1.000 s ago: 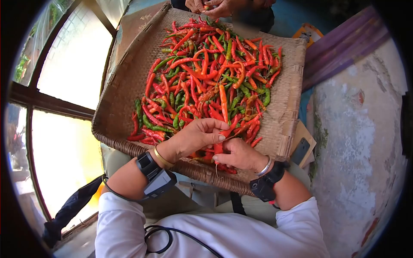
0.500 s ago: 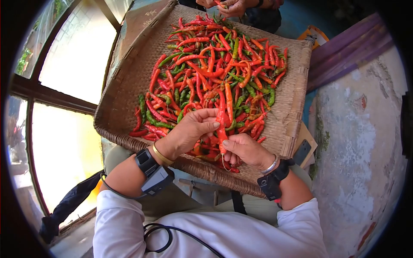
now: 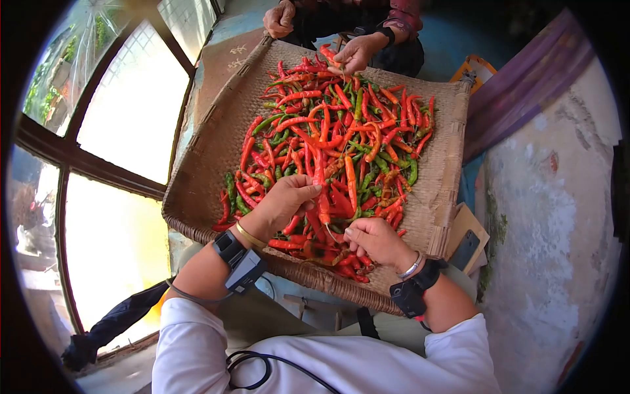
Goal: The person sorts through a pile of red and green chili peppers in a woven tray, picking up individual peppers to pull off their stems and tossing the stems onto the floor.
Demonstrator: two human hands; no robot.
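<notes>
Between the thumb and fingers of my left hand is a long red chili pepper, held over the near part of the pile with its stem end towards me. My right hand is closed in a pinch at the thin pale stem, just right of the pepper's lower end. Below both hands lies a heap of red, orange and green chili peppers in a shallow woven basket. Some peppers under my hands are partly hidden.
Across the basket, another person's hand holds a red chili pepper, and their other hand is by the far left corner. A dark phone lies on a board at right. Windows stand left, a worn wall right.
My right hand has moved slightly right and away from the pepper's body, to its stem. My left hand has shifted a little left. The other person's hands have come further into view.
</notes>
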